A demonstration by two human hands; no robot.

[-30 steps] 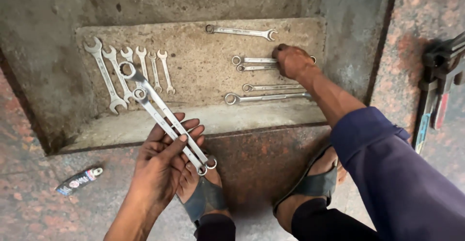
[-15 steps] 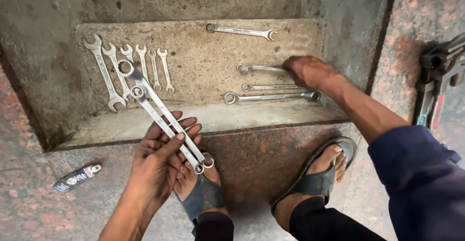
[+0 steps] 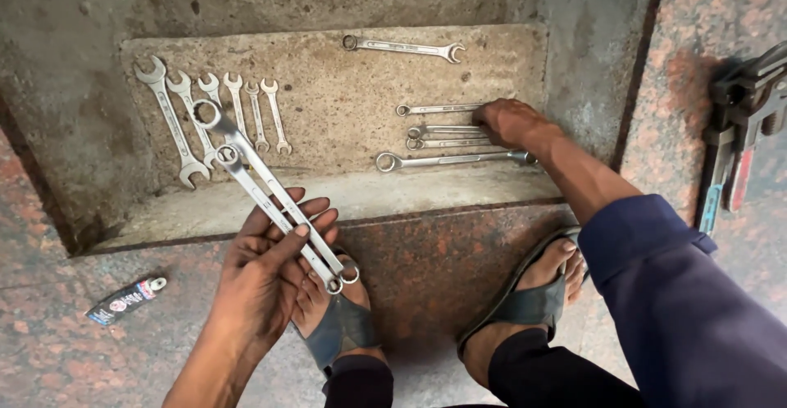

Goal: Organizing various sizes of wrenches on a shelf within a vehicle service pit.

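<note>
Two long steel combo wrenches (image 3: pixel 275 203) lie side by side across the left hand (image 3: pixel 262 281), angled diag. Their ring ends sit at upper left over the concrete step (image 3: pixel 344 88); the other ends w/ small rings sit lower right, just past the fingers. Both are shiny, slim and approx. equal in length.

Four more steel wrenches (image 3: pixel 443 133) lie on the step by the right hand (image 3: pixel 508 121), roughly parallel and horizontal, ring ends pointing left. The hand touches their right ends. The lowest one is longest w/ the biggest ring; the two middle ones lie touching.
</note>
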